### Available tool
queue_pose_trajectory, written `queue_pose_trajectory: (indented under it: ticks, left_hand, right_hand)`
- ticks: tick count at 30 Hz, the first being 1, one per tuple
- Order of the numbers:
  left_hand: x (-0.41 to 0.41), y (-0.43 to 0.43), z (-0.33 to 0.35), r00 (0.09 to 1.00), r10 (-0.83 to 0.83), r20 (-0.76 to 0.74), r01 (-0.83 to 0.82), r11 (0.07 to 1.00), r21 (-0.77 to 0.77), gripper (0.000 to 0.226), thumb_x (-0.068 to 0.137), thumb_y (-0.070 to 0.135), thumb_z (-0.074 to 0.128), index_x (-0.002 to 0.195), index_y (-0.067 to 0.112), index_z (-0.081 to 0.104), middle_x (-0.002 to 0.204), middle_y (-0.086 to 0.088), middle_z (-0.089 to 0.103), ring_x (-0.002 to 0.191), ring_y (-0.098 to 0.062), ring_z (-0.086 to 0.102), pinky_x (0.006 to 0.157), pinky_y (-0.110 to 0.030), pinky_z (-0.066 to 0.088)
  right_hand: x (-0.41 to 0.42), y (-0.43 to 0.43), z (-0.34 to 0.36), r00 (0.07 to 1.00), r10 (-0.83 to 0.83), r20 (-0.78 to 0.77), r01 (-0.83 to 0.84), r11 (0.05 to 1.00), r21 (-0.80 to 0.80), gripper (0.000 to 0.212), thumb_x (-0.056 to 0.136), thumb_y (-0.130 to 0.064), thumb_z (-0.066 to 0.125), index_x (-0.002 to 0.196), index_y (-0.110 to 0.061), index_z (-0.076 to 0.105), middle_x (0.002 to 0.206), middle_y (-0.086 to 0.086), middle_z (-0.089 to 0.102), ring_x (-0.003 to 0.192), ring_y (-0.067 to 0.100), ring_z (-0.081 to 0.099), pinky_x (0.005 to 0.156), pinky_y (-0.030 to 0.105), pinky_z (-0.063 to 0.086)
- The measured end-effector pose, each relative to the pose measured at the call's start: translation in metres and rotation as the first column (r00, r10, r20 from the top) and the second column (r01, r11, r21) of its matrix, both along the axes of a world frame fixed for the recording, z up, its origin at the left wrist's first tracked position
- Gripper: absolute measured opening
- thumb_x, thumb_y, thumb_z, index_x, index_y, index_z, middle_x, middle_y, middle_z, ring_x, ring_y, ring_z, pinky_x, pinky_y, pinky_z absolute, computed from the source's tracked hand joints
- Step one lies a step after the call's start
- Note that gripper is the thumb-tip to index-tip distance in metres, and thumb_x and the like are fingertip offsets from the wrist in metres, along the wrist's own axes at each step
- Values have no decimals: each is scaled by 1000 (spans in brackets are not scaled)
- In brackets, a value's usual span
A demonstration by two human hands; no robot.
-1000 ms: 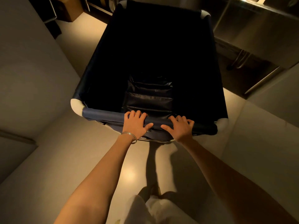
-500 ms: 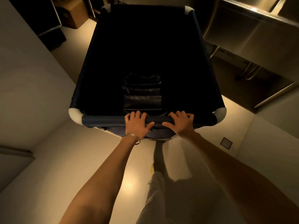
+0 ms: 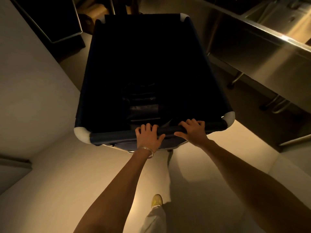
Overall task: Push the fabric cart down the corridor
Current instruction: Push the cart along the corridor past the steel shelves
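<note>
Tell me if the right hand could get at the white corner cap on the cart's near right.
Probably yes: the right hand already grips the near rail of the cart, and the bare rail up to the white corner cap shows nothing in between.

The fabric cart (image 3: pixel 107 137) is plain dark navy, almost black inside, with white corner caps (image 3: pixel 82 134). A silver bangle (image 3: pixel 148 151) circles the wrist at centre. The shoe (image 3: pixel 156 200) at bottom centre is yellow, the trouser leg (image 3: pixel 154 219) off-white. The floor (image 3: pixel 84 174) is plain cream; the steel desk (image 3: pixel 269 52) at upper right is silver-grey.
</note>
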State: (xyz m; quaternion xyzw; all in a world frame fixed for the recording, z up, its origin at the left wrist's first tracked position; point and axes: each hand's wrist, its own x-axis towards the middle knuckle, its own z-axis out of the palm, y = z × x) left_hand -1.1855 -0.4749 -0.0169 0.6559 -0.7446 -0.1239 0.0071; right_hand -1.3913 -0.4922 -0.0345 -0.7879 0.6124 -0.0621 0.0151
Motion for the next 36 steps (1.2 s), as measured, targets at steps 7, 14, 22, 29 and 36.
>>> queue_pose_trajectory:
  ticks: [7, 14, 22, 29, 36]
  left_hand:
    - [-14, -20, -5, 1000, -5, -28, 4, 1000, -28, 47, 95, 44, 36, 134, 18, 40, 123, -8, 52, 113, -27, 43, 98, -40, 29]
    - [-45, 6, -1, 996, 68, -57, -68, 998, -7, 44, 97, 40, 34, 133, 16, 42, 126, -8, 53, 114, -29, 44, 97, -41, 30]
    - [-87, 66, 4, 987, 152, -47, -150, 988, 31, 44, 98, 41, 31, 135, 18, 38, 131, -7, 50, 118, -29, 42, 99, -43, 29]
    - [-124, 135, 3, 981, 194, -22, -193, 981, 36, 44, 97, 42, 32, 135, 20, 38, 131, -5, 50, 118, -28, 41, 100, -42, 29]
    - [-148, 201, 4, 979, 201, -17, -200, 978, 64, 44, 97, 43, 32, 136, 23, 36, 133, -3, 47, 121, -25, 40, 103, -40, 26]
  right_hand:
    - [-19, -43, 12, 999, 35, 28, -39, 986, 160, 81, 69, -73, 20, 110, -17, 59, 110, 10, 62, 109, 30, 50, 95, 42, 26]
    - [-40, -37, 19, 994, 108, 3, -106, 973, 206, 85, 63, -78, 18, 110, -19, 58, 113, 8, 61, 113, 29, 47, 98, 42, 25]
    - [-74, 7, 19, 983, 180, -16, -174, 965, 194, 80, 67, -77, 22, 106, -18, 60, 105, 9, 64, 105, 29, 52, 92, 42, 28]
    - [-107, 75, 17, 980, 198, 31, -200, 965, 170, 92, 71, -84, 5, 95, -17, 63, 91, 10, 67, 91, 32, 58, 84, 45, 37]
    - [-130, 143, 11, 983, 173, 65, -182, 970, 162, 96, 69, -85, 3, 97, -17, 64, 92, 11, 66, 93, 32, 57, 86, 45, 36]
